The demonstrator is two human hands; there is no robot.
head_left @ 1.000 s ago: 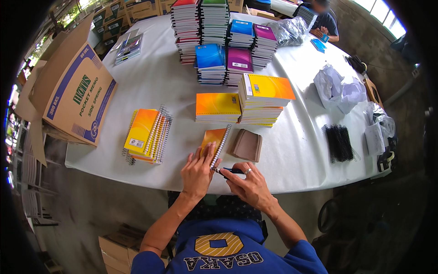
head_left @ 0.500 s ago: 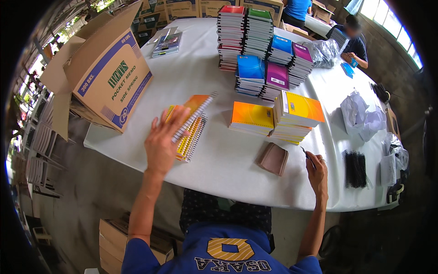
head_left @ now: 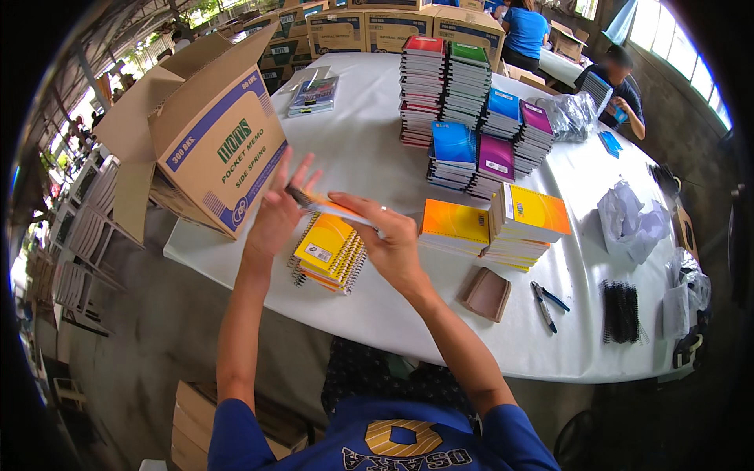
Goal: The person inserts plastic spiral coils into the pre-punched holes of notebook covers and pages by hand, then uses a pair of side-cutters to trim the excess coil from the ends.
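An orange-covered spiral notebook (head_left: 336, 206) is tilted edge-on above the table, gripped by my right hand (head_left: 393, 245). Its dark spiral end meets my left hand (head_left: 271, 220), whose fingers are spread and raised; whether the palm presses on it is hard to tell. Just below both hands sits a small pile of yellow spiral notebooks (head_left: 326, 243), coils sticking out at the sides. Blue-handled pliers (head_left: 547, 304) lie with handles apart on the table, right of a brown block-like object (head_left: 484, 294).
Yellow-orange notebook stacks (head_left: 454, 222) stand right of my hands, with taller coloured stacks (head_left: 452, 149) behind. An open carton (head_left: 224, 157) is at left. Black spiral coils (head_left: 622, 312) and a white plastic bag (head_left: 632, 220) lie right. A co-worker (head_left: 616, 90) sits at the far right.
My right hand has put down the pliers and moved left to take the orange notebook. My left hand has opened its fingers. The whole view has shifted slightly.
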